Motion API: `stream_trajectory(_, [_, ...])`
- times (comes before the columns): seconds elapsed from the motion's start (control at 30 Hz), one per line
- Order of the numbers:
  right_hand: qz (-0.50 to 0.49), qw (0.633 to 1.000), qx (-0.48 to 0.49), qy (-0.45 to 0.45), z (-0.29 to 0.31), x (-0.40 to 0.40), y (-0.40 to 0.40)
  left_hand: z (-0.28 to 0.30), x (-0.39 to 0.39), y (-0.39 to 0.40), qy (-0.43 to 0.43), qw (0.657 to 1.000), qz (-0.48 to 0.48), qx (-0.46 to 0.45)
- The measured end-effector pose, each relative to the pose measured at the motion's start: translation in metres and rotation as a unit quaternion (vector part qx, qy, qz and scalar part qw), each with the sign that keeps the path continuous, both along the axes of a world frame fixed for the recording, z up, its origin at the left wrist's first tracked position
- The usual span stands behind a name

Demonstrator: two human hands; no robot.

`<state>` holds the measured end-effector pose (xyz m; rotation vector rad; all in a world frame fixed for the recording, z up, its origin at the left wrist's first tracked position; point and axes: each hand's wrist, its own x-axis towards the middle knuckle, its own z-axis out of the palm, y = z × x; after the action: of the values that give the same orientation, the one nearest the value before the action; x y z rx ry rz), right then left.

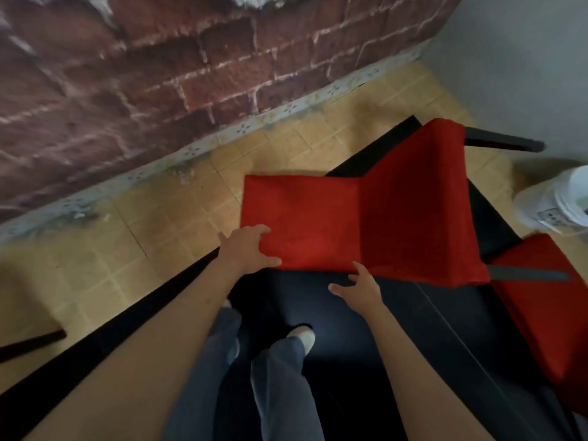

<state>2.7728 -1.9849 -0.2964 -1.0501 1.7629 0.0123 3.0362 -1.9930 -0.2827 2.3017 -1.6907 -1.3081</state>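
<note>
I see one brick wall (159, 74) on the left, one plain grey wall (525, 58) on the right, and yellow tiled floor (127, 224) between. One black seat (350, 345) runs across the floor. Two red pieces: one red cloth (366, 218) folded over the seat's far edge, and one red cushion (547, 329) at right, near it. One white bucket (560, 202) is on the floor by the grey wall. Two hands: left hand (246, 249) grips the cloth's near left corner; right hand (359, 286) is spread wide, fingertips at the cloth's near edge.
</note>
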Motion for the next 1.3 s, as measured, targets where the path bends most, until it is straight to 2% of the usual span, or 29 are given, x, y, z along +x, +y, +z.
stream_trajectory(0.23, [-0.024,0.999,0.017,-0.013,-0.114,-0.002,-0.036,-0.127,-0.012,-0.017,0.049,0.991,0.101,0.078])
stream_trajectory(0.47, [-0.031,0.999,0.031,0.032,-0.248,-0.015,-0.062,-0.279,-0.024,-0.022,0.042,0.981,0.153,0.111])
stream_trajectory(0.6, [-0.038,0.998,0.024,0.044,-0.323,-0.012,-0.069,-0.357,-0.035,-0.021,0.051,0.972,0.204,0.108])
stream_trajectory(0.77, [-0.043,0.996,-0.022,0.075,-0.406,-0.001,-0.067,-0.435,-0.062,-0.015,0.037,0.958,0.280,0.047])
stream_trajectory(0.9, [-0.083,0.990,-0.029,0.106,-0.454,0.003,-0.060,-0.478,-0.087,-0.006,0.001,0.940,0.342,0.018])
stream_trajectory(1.03, [-0.093,0.988,-0.035,0.116,-0.488,0.013,-0.050,-0.505,-0.111,0.007,-0.025,0.933,0.359,0.001])
stream_trajectory(1.3, [-0.080,0.987,-0.044,0.134,-0.509,0.013,-0.059,-0.528,-0.123,0.009,-0.053,0.931,0.360,-0.030])
